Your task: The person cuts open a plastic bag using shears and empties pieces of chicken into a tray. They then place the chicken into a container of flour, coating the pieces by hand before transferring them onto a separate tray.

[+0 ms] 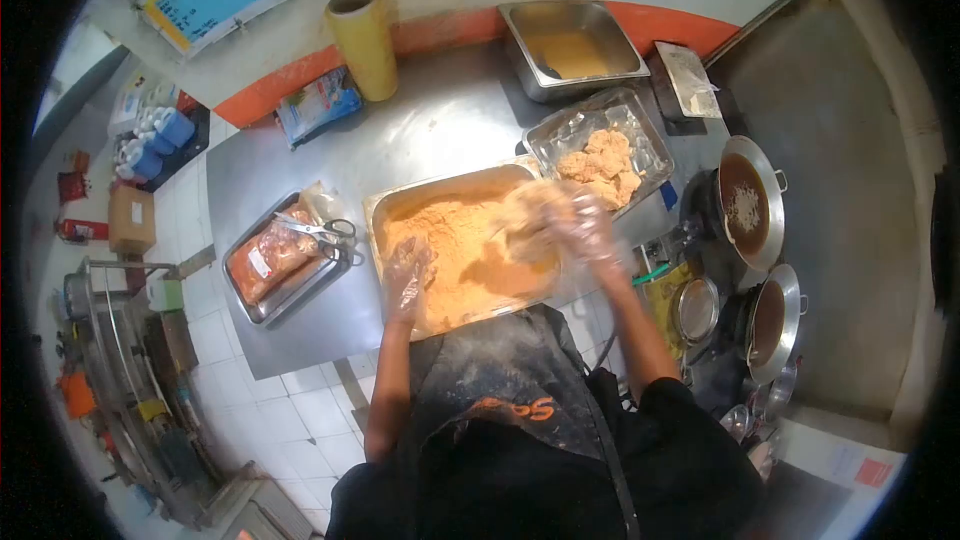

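A deep metal tray (375, 230) of orange-tinted breading flour (455, 240) lies in front of me. My left hand (408, 278), in a clear plastic glove, rests at the tray's left side with its fingers extended and touching the flour; nothing shows in it. Over the tray's right side, my right hand (580, 225), also gloved and blurred by motion, grips a flour-coated piece of chicken (530, 212). Beyond it, a smaller metal pan (655, 130) contains several coated chicken pieces (605, 165).
On the left, a tray (262, 315) bears packaged meat (275, 255) and scissors (315, 228). A yellow film roll (362, 45), a blue packet (318, 105) and a deep pan (575, 80) of yellowish liquid stand behind. Two woks (748, 205) (775, 330) of brown oil are at right.
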